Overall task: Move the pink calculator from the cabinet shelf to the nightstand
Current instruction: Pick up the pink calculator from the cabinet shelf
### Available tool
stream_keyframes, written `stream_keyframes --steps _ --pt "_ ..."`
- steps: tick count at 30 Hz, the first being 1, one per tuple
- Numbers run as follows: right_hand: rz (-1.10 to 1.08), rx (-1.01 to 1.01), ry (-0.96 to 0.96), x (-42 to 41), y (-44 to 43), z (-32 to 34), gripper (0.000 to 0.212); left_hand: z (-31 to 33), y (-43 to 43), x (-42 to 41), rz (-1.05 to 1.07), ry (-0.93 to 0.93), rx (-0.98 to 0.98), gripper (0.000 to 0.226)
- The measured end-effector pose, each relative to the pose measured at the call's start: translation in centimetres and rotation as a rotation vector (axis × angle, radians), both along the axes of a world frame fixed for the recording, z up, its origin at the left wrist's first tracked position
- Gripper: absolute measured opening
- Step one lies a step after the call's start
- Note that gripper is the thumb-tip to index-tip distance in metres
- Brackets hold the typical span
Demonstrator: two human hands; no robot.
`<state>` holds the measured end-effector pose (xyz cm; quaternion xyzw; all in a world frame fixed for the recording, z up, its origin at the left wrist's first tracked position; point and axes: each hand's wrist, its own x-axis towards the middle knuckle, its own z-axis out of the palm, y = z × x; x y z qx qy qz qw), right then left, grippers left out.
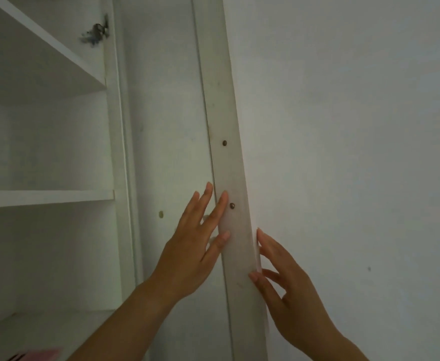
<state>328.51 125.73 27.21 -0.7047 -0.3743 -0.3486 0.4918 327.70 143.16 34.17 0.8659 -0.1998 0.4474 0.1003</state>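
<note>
The pink calculator (pixel 38 355) lies on the lowest visible shelf of the white cabinet (pixel 44 198), at the bottom left edge of the head view, only partly in frame. My left hand (pixel 195 246) rests flat with spread fingers on the inner face of the open cabinet door (pixel 236 178). My right hand (pixel 281 280) touches the same door's outer edge, thumb on the inner face and fingers on the outer side. Neither hand holds the calculator. The nightstand is out of view.
White shelves (pixel 47 63) fill the left side. A metal hinge (pixel 96 32) sits at the upper cabinet frame. Two dark screws (pixel 224 143) mark the door's inner face. A plain white wall or door panel (pixel 357 152) takes up the right.
</note>
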Motion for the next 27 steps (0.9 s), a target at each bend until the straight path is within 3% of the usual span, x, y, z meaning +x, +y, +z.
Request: stream_keyframes --steps 11,20,23,27 --pt "-0.028 -0.112 -0.042 10.4 -2.9 -0.9 0.061 -2.0 -2.8 8.5 0.239 -0.086 0.072 0.059" --pt "-0.164 -0.222 -0.213 16.7 -3.4 -1.4 0.068 -3.0 -3.1 12.5 0.369 -0.1 0.107 0.06" --pt "-0.116 -0.197 -0.235 18.1 -3.3 -1.8 0.075 -3.5 -2.8 13.3 0.387 -0.11 0.14 0.06" --pt "0.03 -0.102 -0.225 19.0 -2.9 -2.1 0.068 -3.7 -2.7 13.7 0.385 -0.113 0.122 0.059"
